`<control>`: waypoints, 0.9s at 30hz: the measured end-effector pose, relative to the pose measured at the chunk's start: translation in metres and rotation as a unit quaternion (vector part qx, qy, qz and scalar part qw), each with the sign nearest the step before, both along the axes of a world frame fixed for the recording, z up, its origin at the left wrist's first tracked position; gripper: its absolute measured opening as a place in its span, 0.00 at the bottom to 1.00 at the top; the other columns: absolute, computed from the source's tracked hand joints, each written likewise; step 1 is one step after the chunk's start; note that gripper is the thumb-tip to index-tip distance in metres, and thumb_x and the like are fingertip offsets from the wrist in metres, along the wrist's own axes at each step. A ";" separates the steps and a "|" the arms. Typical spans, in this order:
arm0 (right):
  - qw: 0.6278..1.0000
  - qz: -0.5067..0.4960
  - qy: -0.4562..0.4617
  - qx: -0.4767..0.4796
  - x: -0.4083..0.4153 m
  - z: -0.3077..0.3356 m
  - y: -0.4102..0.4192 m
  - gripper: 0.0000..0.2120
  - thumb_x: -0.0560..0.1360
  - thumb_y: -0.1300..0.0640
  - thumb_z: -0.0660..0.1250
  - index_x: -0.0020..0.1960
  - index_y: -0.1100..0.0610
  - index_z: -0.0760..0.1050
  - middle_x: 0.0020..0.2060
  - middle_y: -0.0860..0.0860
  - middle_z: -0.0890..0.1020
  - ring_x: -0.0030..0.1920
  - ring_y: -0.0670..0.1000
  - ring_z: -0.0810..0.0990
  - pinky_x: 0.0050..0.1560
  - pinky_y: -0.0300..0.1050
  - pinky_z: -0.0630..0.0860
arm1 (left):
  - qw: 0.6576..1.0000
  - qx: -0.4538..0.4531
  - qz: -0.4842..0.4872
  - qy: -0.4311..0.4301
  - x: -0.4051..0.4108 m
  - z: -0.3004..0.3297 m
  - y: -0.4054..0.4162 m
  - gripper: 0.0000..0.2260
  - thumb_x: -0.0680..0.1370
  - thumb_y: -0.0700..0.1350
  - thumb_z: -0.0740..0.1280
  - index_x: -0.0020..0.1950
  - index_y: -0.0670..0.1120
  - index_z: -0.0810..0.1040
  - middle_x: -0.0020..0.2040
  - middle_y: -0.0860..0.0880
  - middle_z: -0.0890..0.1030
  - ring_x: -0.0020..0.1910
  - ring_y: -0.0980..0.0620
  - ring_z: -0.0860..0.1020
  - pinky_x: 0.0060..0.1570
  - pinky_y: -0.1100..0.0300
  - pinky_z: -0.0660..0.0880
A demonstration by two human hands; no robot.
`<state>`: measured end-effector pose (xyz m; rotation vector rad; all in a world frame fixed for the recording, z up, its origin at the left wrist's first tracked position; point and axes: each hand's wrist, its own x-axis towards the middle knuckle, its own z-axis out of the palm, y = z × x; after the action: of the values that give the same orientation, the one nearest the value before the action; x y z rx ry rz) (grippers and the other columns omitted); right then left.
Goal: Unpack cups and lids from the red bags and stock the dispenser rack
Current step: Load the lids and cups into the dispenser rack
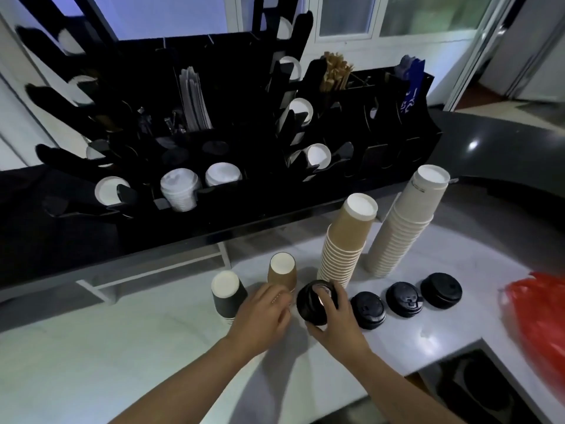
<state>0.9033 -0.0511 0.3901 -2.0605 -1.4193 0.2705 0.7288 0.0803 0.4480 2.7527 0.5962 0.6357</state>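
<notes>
Forearms are extended from the six o'clock edge of the frame toward the middle of the pale marble counter (122, 347), both angled inward so that the hands nearly meet. A stack of black lids (316, 302) is gripped by the right hand (339, 319): the thumb is curled under its near side, the fingers are wrapped over its far right edge, and the stack is tipped so that its top is turned toward the camera. The left hand (263, 316) is held palm down just at nine o'clock of that stack, its fingers loosely bent and reaching toward a small brown cup (282, 270) at its twelve o'clock; whether the fingertips touch the cup or pinch anything cannot be told. A short stack of black cups (227, 293) stands upside down at nine o'clock of the left hand. Three more piles of black lids (405, 298) are laid in a row at three o'clock of the right hand. At one o'clock, a tall stack of brown cups (345, 240) and a taller stack of white cups (403, 224) stand inverted side by side. A red bag (538, 319) is seen crumpled at the three o'clock edge. The black dispenser rack (232, 123) fills the raised shelf at twelve o'clock, with white cups and lids showing in several slots.
</notes>
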 end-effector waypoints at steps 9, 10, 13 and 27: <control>0.984 0.036 -0.021 0.175 -0.002 0.110 0.068 0.37 0.70 0.47 0.78 0.72 0.48 0.64 0.76 0.59 0.61 0.74 0.58 0.66 0.71 0.49 0.68 | 0.987 0.082 0.041 -0.130 0.011 0.070 0.066 0.09 0.78 0.42 0.63 0.52 0.42 0.81 0.52 0.49 0.80 0.55 0.48 0.77 0.58 0.54 0.75; 0.983 0.036 -0.019 0.177 -0.002 0.120 0.081 0.37 0.69 0.48 0.78 0.73 0.47 0.63 0.77 0.58 0.59 0.74 0.58 0.66 0.71 0.48 0.67 | 0.985 0.086 0.051 -0.138 0.011 0.078 0.074 0.09 0.79 0.42 0.63 0.53 0.42 0.81 0.53 0.48 0.80 0.55 0.48 0.77 0.58 0.54 0.75; 0.984 0.040 -0.012 0.174 -0.001 0.148 0.121 0.40 0.69 0.49 0.78 0.74 0.42 0.60 0.79 0.52 0.54 0.74 0.57 0.66 0.68 0.48 0.71 | 0.979 0.093 0.090 -0.157 0.009 0.100 0.101 0.10 0.79 0.43 0.62 0.55 0.42 0.80 0.53 0.47 0.80 0.56 0.47 0.77 0.58 0.53 0.75; 0.992 0.010 -0.112 -0.059 0.033 0.233 0.286 0.40 0.75 0.48 0.73 0.78 0.44 0.52 0.78 0.60 0.48 0.70 0.68 0.66 0.67 0.60 0.73 | 0.975 0.046 0.203 0.082 0.025 0.134 0.218 0.12 0.82 0.45 0.58 0.59 0.43 0.78 0.59 0.46 0.79 0.60 0.45 0.75 0.58 0.52 0.70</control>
<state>0.9363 0.2353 0.6235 -2.2297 -1.5908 0.1377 0.7534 0.2986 0.5815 2.8067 1.2170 0.5294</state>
